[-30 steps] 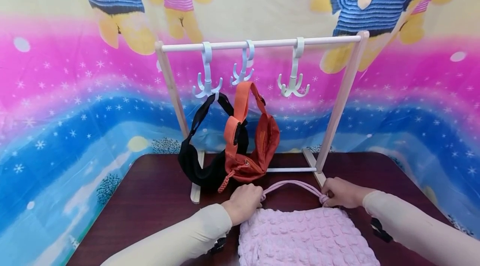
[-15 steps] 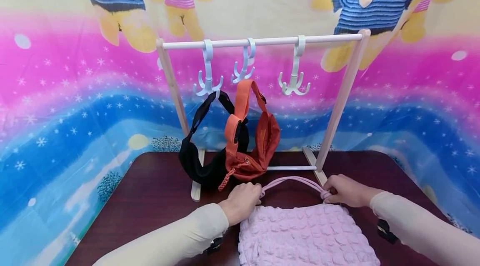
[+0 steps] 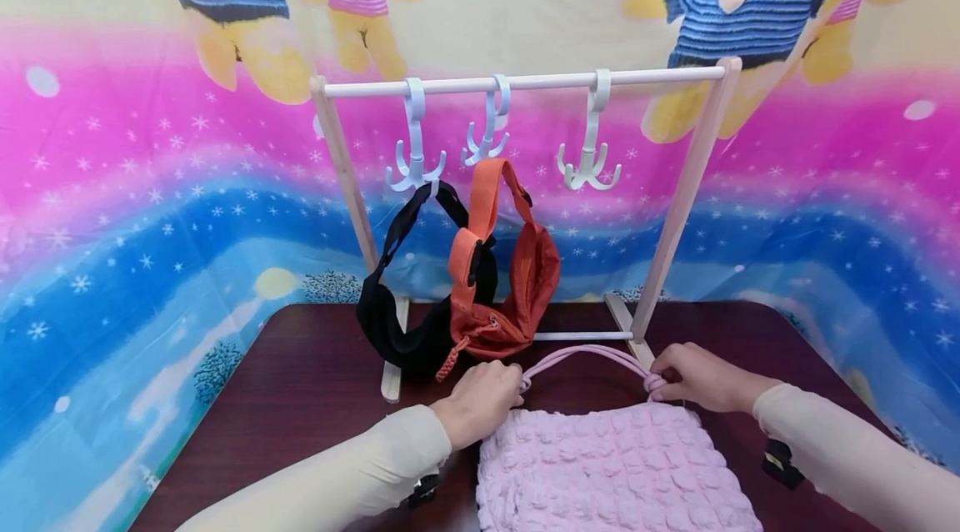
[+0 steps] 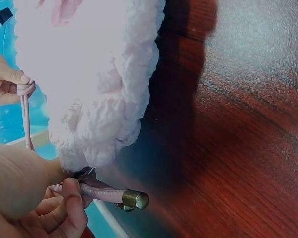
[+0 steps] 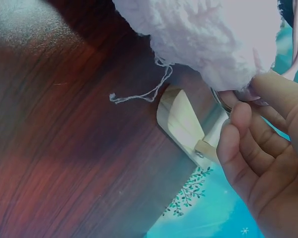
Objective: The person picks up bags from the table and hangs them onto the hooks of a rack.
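A pale pink puckered fabric handbag hangs from both hands at the table's front, its corded handle arching between them. My left hand pinches the handle's left end where it meets the bag. In the left wrist view the cord end with a brass-coloured cap sticks out past the left fingers. At the opposite corner my right hand grips the knotted handle end. The right wrist view has the right fingers curled at a metal ring there, and a loose thread dangling from the bag.
Behind the handbag stands a wooden rack on the dark table. Several-pronged white hooks hang from its bar, the rightmost hook bearing nothing. A black waist bag and an orange-red waist bag hang at the left.
My right hand has shifted a little to the right and up, and the left hand slightly to the left. The handle has risen slightly. Both hands keep their hold.
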Demonstrator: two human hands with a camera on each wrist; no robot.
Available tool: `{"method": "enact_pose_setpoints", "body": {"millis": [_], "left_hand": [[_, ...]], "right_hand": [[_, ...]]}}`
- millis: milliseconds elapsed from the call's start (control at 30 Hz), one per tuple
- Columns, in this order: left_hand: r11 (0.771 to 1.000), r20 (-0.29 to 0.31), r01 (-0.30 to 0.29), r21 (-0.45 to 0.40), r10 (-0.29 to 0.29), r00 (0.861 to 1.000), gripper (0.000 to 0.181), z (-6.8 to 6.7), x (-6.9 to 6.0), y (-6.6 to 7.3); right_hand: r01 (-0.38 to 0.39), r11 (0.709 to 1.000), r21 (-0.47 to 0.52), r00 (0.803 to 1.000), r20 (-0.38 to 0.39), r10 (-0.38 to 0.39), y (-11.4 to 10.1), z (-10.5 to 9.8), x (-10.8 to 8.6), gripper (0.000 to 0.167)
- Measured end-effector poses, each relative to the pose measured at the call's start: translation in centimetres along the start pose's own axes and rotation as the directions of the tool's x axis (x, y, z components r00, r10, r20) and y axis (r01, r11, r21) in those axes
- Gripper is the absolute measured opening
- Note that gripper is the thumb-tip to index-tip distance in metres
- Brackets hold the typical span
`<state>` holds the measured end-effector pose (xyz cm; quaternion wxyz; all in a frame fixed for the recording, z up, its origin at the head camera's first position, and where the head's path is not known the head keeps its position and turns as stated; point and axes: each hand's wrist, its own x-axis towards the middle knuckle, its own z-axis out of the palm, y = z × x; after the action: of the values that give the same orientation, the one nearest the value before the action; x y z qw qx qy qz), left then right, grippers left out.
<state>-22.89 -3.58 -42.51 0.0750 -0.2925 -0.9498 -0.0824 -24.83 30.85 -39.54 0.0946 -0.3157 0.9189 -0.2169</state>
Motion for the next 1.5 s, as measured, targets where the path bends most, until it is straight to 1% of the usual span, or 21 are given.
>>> {"method": "enact_pose_setpoints", "body": {"millis": [200,333,533,700,800,1000,1233,1367,1500], "left_hand": [[1.000,-0.021,-0.013,0.005,0.013,1.000,0.020,-0.5,-0.4,0.0],[1.000,-0.039,-0.027,0.015,0.027,0.999,0.020,-0.9,-0.5,0.0],[0.999,-0.042,-0.027,0.017,0.028,0.999,0.019,-1.6,-0.5,0.0],[0.999,-0.065,-0.027,0.029,0.029,0.997,0.022,-2.0,-0.4,-0.2],[0.999,-0.068,-0.023,0.024,0.024,0.997,0.021,-2.2,-0.3,-0.3],[1.000,-0.057,-0.008,0.024,0.009,0.998,0.018,-2.6,-0.3,-0.3],[1.000,-0.052,0.016,-0.016,-0.016,0.999,0.021,-3.4,-0.2,-0.2],[1.000,-0.054,0.017,-0.026,-0.018,0.998,0.022,-3.7,-0.2,-0.2],[1.000,-0.073,0.003,-0.025,-0.005,0.997,0.021,-4.1,-0.3,-0.3]], "right_hand": [[-0.002,1.000,0.011,1.000,0.004,0.002,-0.3,-0.4,-0.3,0.022],[-0.001,1.000,0.011,1.000,-0.002,0.001,-0.4,-0.7,-0.6,0.016],[0.007,1.000,0.007,1.000,-0.011,-0.007,-0.5,-1.0,-0.7,0.010],[-0.002,1.000,0.003,1.000,-0.029,0.002,-0.7,-1.3,-0.7,0.010],[0.001,1.000,0.002,0.999,-0.044,-0.001,-0.8,-1.6,-0.6,0.012],[-0.002,1.000,-0.013,0.998,-0.062,0.002,-0.8,-1.8,-0.6,0.011],[-0.034,0.999,-0.016,0.996,-0.080,0.033,-1.3,-2.4,-0.7,0.009],[-0.041,0.999,-0.029,0.994,-0.100,0.038,-1.5,-2.6,-0.8,0.010],[-0.039,0.999,-0.035,0.993,-0.117,0.034,-1.7,-2.9,-0.8,0.008]]}}
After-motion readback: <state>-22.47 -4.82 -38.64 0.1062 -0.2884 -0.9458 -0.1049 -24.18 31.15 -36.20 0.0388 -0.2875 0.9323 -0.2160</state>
